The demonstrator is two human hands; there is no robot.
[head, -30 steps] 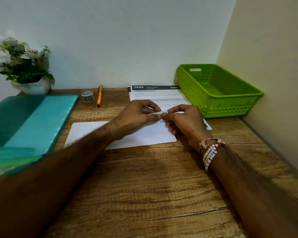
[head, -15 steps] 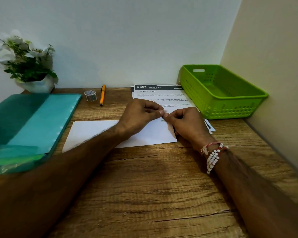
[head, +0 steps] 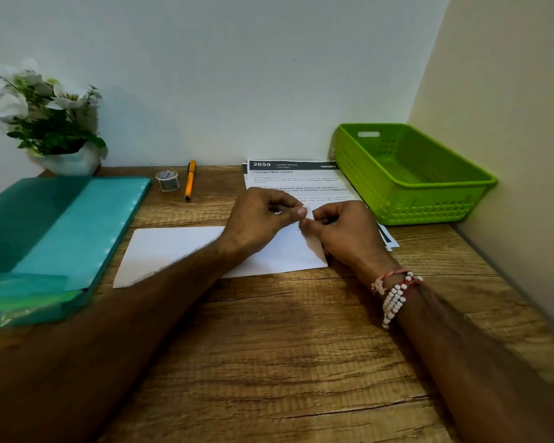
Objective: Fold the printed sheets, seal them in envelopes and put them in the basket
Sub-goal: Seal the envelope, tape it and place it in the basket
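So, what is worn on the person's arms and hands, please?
Both forearms are bare, with no sleeves in view. The right wrist carries a white bead bracelet with a few red beads, and a thin red thread band above it. The left hand and right hand show no gloves; I see no rings.

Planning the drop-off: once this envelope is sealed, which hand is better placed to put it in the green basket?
Probably the right hand: the green basket sits just beyond it on the desk's right side, while the left hand would have to cross over. Both now pinch at the envelope.
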